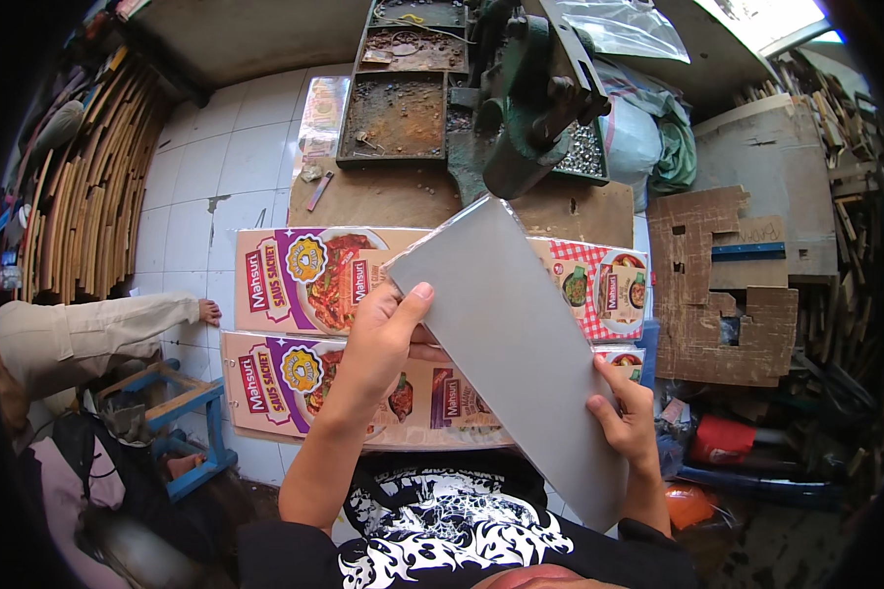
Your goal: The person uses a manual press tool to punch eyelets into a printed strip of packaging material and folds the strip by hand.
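Observation:
A long grey cardboard panel [516, 344] hangs tilted across the middle, its plain side showing. My left hand [388, 329] is closed on its left edge, thumb on top and fingers underneath. Near its lower right end, my right hand [622, 404] grips the opposite edge, thumb on the grey face. Beneath the panel lie two stacks of printed cardboard panels, one farther off [290, 294] and one nearer me [275, 368], both partly covered by the panel and my arms. Beyond the panel's upper corner stands a dark green hand press [521, 147].
A metal tray [395, 116] with rusty compartments sits left of the press; small metal eyelets [584, 152] fill another at its right. Wooden strips [93, 177] lean at the left. Another person's leg [98, 329] and a blue stool [201, 432] are nearby. Cut brown board [697, 334] lies right.

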Demonstrator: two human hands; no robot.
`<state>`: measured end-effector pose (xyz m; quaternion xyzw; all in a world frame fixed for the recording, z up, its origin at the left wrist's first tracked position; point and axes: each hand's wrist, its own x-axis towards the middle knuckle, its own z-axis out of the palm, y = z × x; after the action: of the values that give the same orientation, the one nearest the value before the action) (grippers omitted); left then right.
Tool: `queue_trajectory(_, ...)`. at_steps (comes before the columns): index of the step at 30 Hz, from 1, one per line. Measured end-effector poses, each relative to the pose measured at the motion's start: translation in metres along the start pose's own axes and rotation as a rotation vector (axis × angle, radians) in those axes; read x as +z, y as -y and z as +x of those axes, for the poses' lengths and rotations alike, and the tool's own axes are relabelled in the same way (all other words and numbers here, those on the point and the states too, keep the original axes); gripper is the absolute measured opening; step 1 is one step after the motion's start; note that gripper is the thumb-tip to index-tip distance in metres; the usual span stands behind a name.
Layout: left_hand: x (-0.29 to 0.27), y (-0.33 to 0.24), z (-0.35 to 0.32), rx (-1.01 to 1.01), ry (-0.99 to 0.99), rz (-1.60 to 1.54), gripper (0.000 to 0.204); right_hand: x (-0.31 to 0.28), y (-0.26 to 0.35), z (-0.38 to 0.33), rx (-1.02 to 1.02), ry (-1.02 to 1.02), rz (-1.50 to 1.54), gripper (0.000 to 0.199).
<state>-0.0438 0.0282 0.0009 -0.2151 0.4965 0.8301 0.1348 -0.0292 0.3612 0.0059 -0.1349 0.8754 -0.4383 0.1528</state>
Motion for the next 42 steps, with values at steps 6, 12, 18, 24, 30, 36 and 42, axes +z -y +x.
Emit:
queue_trajectory(6, 0.003, 0.007, 0.022, 0.019, -0.004, 0.001, 0.031, 0.003, -0.004, 0.005, 0.004, -0.075, -0.034, 0.049)
queue_trajectory(12, -0.004, 0.019, 0.031, 0.050, 0.038, -0.064, 0.031, 0.004, -0.006, 0.009, 0.006, -0.080, -0.087, 0.047)
queue_trajectory(18, -0.003, 0.021, 0.034, 0.069, 0.023, -0.078, 0.033, 0.007, -0.007, 0.015, -0.007, -0.087, -0.102, 0.048)
queue_trajectory(24, -0.005, 0.022, 0.036, 0.077, 0.022, -0.083, 0.033, 0.008, -0.011, 0.018, 0.007, -0.078, -0.081, 0.050)
queue_trajectory(30, -0.007, 0.021, 0.037, 0.061, 0.050, -0.074, 0.028, 0.008, -0.010, 0.019, 0.024, -0.080, -0.075, 0.049)
queue_trajectory(36, -0.004, 0.022, 0.038, 0.084, 0.026, -0.094, 0.032, 0.007, -0.014, 0.018, 0.026, -0.072, -0.089, 0.049)
queue_trajectory(42, -0.003, 0.021, 0.035, 0.093, 0.041, -0.092, 0.032, 0.008, -0.015, 0.015, 0.016, -0.075, -0.085, 0.048)
